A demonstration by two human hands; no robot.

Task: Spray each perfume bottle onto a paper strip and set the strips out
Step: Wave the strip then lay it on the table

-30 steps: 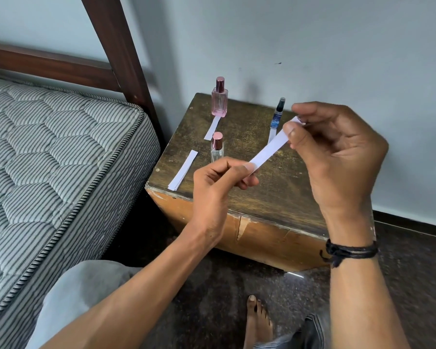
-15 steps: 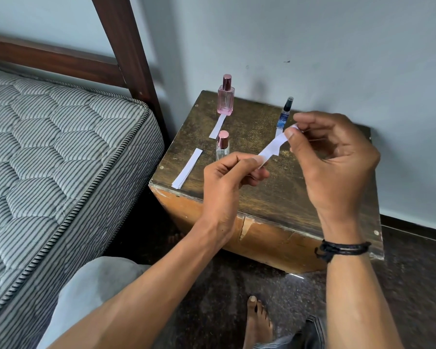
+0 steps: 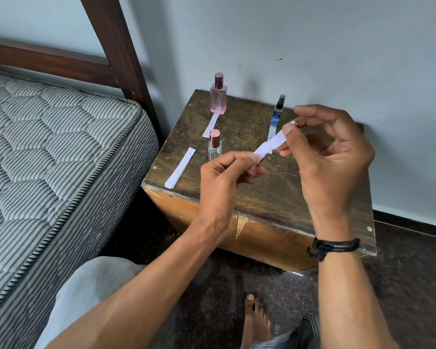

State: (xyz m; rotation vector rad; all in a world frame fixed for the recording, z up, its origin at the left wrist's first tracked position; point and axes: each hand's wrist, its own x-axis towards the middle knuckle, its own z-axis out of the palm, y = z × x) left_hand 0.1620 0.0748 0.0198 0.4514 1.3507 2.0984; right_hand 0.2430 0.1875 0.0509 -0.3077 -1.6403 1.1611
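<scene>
A paper strip point(image 3: 267, 147) is held in the air above a worn wooden box point(image 3: 275, 197), pinched at its near end by the left hand point(image 3: 224, 180) and at its far end by the right hand point(image 3: 330, 157), both clamped on it; a kink is seen at its middle. Three bottles are stood on the box: a pink bottle point(image 3: 218, 96) at the back, a clear bottle point(image 3: 214, 147) nearer, and a slim blue sprayer point(image 3: 278, 110) by the wall. A strip point(image 3: 211, 127) is laid before the pink bottle, and another point(image 3: 271, 133) before the sprayer. Spare strips point(image 3: 180, 168) are stacked at the left edge.

The step in hand is judged to be readying a strip for the clear bottle, the only one without one. One hand must next be freed for that bottle. A mattress point(image 3: 48, 172) lies at the left, clear of the work.
</scene>
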